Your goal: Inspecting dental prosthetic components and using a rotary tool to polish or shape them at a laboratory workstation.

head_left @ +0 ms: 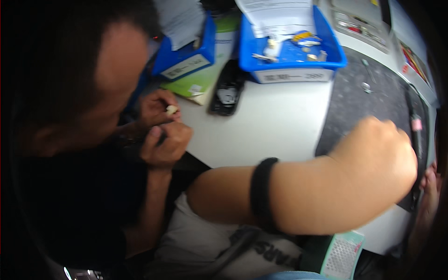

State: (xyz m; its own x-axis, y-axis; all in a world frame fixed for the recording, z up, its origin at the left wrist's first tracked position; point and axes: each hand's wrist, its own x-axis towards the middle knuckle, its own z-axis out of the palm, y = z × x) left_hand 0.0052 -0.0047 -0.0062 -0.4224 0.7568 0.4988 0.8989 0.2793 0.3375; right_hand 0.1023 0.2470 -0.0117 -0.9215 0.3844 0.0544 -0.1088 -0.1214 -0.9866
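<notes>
My left hand (380,149) is a closed fist over the dark grey mat (350,98), its back turned up and its fingertips hidden beneath. A black band (264,193) circles that forearm. Whatever the fist may hold cannot be made out. At the far right rim, a dim, partly cut-off hand (430,182) shows by the mat's edge; I cannot tell whether it is my right one. On the left, a co-worker in dark clothing pinches a small cream-coloured piece (171,109) between the fingers of both hands (165,135).
A blue bin (294,66) with papers and small pieces stands at the back, another blue bin (184,67) left of it. Between them lie a green booklet (184,88) and a black phone-like object (226,95). A mint-green tray (343,256) is below my forearm. A black cord (414,105) runs at right.
</notes>
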